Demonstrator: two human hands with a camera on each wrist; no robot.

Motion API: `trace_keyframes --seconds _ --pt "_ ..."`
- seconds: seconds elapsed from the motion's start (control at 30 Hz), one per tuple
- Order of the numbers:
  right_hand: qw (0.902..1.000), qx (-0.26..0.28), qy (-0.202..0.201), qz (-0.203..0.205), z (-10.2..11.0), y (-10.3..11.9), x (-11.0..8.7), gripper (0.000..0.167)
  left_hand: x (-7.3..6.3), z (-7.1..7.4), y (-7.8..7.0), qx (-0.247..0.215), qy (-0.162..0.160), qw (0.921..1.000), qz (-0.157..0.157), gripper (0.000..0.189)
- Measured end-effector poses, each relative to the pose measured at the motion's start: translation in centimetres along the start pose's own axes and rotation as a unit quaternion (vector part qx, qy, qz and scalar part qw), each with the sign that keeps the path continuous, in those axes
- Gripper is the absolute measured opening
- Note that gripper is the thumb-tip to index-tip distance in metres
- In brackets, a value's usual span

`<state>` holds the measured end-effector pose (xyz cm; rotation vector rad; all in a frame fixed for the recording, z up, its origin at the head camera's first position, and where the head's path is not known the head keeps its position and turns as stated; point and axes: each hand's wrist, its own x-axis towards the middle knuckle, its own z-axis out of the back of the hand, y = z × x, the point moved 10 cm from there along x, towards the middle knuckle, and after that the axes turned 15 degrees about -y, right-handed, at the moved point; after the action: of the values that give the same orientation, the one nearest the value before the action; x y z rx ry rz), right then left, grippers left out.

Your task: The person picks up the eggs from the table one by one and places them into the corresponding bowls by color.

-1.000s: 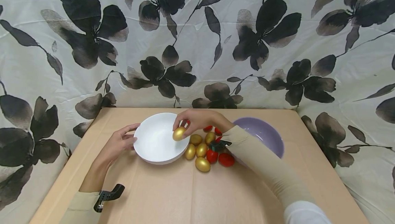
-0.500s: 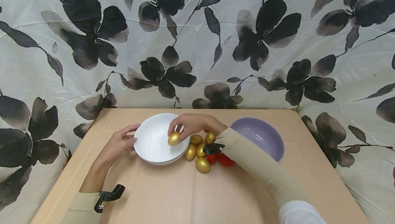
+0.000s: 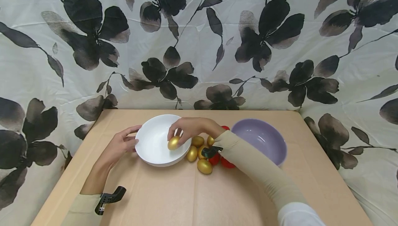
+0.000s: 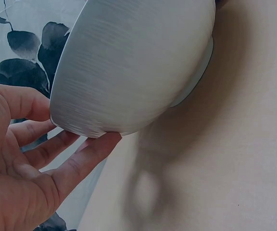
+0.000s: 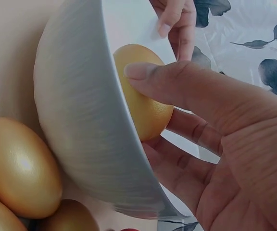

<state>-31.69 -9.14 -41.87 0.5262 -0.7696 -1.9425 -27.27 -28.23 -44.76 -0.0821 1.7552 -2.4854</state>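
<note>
In the head view a white bowl (image 3: 152, 143) stands on the table, left of centre. My left hand (image 3: 119, 146) holds its left rim; in the left wrist view the fingers (image 4: 88, 161) lie against the bowl's outer wall. My right hand (image 3: 192, 129) pinches a golden egg (image 3: 173, 143) inside the white bowl, below its rim. The right wrist view shows the thumb (image 5: 177, 84) on the near side of this egg and the fingers behind it. Whether the egg touches the bowl's bottom, I cannot tell.
Several golden eggs (image 3: 204, 166) and red eggs (image 3: 226, 163) lie loose right of the white bowl, partly hidden under my right forearm. A purple bowl (image 3: 264, 136) stands farther right. A floral cloth (image 3: 217, 46) hangs behind the wooden table (image 3: 174, 195).
My right hand has moved left and slightly down, carrying the golden egg deeper into the white bowl. My left hand stays at the rim.
</note>
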Motion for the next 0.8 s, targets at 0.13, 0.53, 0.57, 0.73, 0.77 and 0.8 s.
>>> trace_keyframes --seconds 0.13,0.53,0.57,0.73,0.77,0.8 --pt "0.9999 0.005 0.009 -0.006 -0.4 -0.1 0.2 0.028 0.1 0.0 0.2 0.005 -0.001 1.0000 -0.001 0.059" --pt "0.9991 -0.033 0.023 -0.013 -1.5 -0.4 1.0 0.027 0.1 0.0 0.1 -0.002 0.000 1.0000 -0.003 0.061" --pt "0.9989 -0.038 0.025 -0.011 -1.6 -0.4 1.1 0.027 0.1 0.0 0.1 -0.002 0.001 1.0000 -0.004 0.061" --pt "0.9969 -0.069 0.036 -0.009 -2.2 -0.3 1.4 0.027 0.0 -0.1 0.1 -0.009 0.003 1.0000 -0.002 0.061" --pt "0.9964 -0.076 0.038 -0.009 -2.3 -0.2 1.5 0.027 0.0 -0.1 0.2 -0.009 0.003 1.0000 -0.002 0.061" --pt "0.9959 -0.081 0.039 -0.011 -2.4 -0.3 1.5 0.027 0.0 -0.1 0.2 -0.009 0.004 1.0000 -0.002 0.061"
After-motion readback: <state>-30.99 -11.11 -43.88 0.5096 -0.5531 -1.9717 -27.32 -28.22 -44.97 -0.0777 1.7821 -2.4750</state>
